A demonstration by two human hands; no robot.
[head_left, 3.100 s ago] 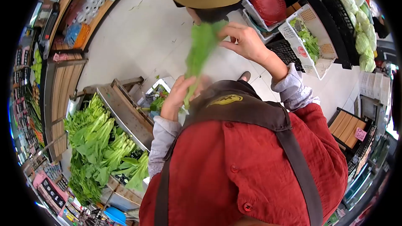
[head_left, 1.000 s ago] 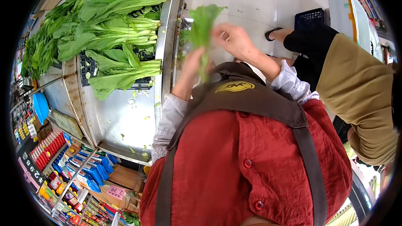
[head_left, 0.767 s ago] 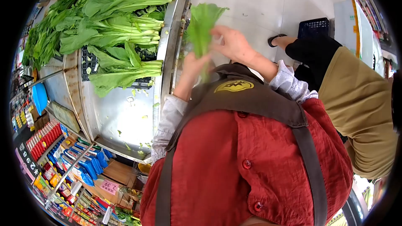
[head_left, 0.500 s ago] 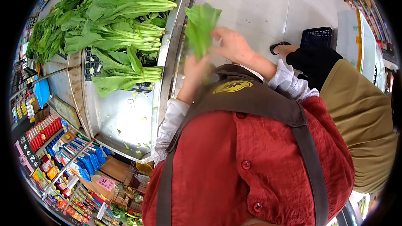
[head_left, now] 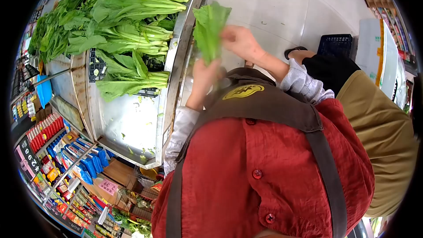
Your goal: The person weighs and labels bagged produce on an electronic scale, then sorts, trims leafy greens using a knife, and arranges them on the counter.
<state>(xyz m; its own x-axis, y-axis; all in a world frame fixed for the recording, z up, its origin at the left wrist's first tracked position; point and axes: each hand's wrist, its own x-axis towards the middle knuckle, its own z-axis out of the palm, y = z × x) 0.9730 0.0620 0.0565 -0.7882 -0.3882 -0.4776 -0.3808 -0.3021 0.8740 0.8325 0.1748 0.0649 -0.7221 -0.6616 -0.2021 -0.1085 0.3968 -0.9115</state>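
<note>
Leafy green point(head_left: 209, 28) apparently between both hands point(head_left: 222, 57).

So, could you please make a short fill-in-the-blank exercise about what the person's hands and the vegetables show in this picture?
1. Both hands hold a bunch of leafy ____ above the floor.
2. The left hand grips the leafy bunch at its ____ end.
3. The right hand touches the bunch from the ____ side.
4. More greens lie on a ____ display tray to the left.

Missing words: greens; lower; right; metal
</note>
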